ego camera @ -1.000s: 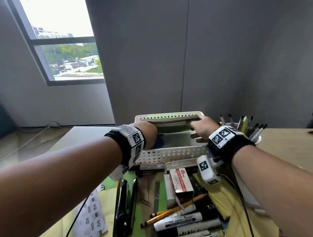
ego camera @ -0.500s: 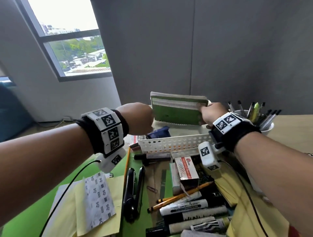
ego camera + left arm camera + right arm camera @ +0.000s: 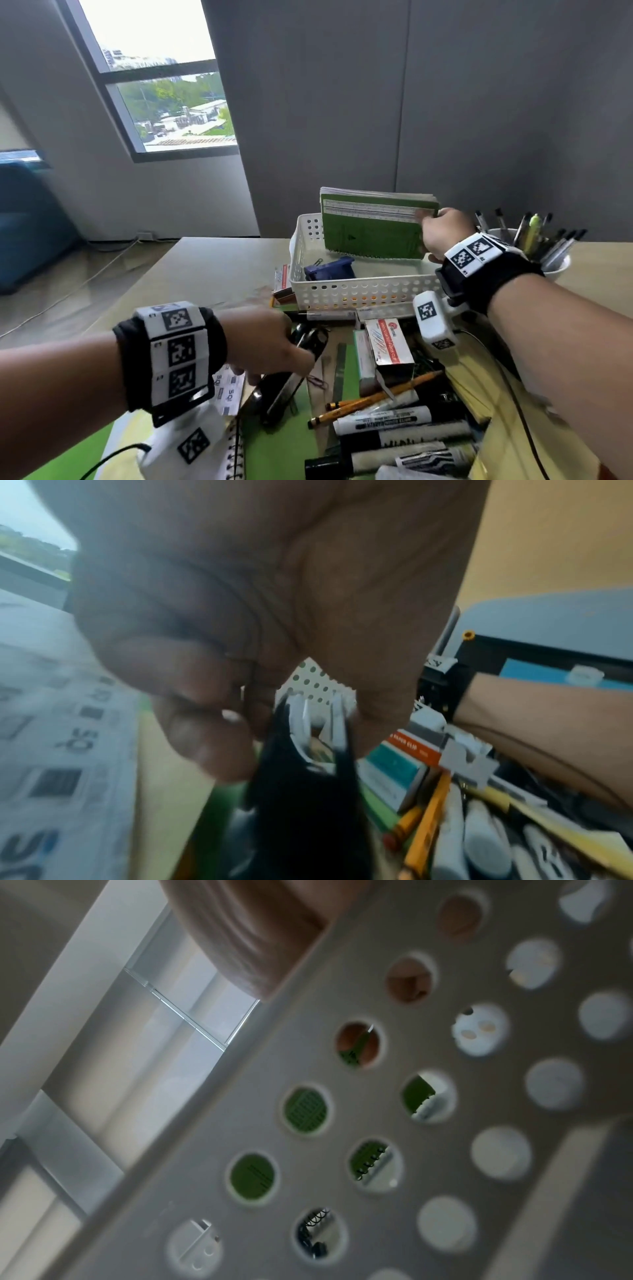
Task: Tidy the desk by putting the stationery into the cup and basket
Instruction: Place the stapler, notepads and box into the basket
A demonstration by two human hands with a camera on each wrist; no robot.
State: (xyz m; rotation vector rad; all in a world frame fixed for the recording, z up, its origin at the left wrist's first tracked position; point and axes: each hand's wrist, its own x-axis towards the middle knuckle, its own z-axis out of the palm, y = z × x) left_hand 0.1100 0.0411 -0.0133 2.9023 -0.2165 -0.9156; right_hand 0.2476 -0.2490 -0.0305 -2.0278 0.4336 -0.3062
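Observation:
A green spiral notebook (image 3: 370, 233) stands upright on its edge inside the white perforated basket (image 3: 359, 291), near the back wall. My right hand (image 3: 435, 233) pinches its right end. Through the holes of the basket wall (image 3: 377, 1123) in the right wrist view, the green notebook (image 3: 304, 1110) shows. My left hand (image 3: 274, 346) is low in front of the basket, fingers curled round the front end of a black stapler (image 3: 287, 387) lying on the desk. The left wrist view shows the stapler (image 3: 308, 791) between thumb and fingers (image 3: 205, 737). A white cup (image 3: 555, 263) full of pens stands right of the basket.
A blue object (image 3: 329, 269) lies in the basket's left end. In front of the basket lie staple boxes (image 3: 387, 342), pencils (image 3: 376, 397), several markers (image 3: 387, 421), a metal ruler (image 3: 339, 370) and yellow paper (image 3: 479, 394). A printed sheet (image 3: 229, 394) lies at the left.
My left hand let go of the notebook and dropped to the black stapler. My right hand stood the notebook upright in the basket. The head view moved back and left.

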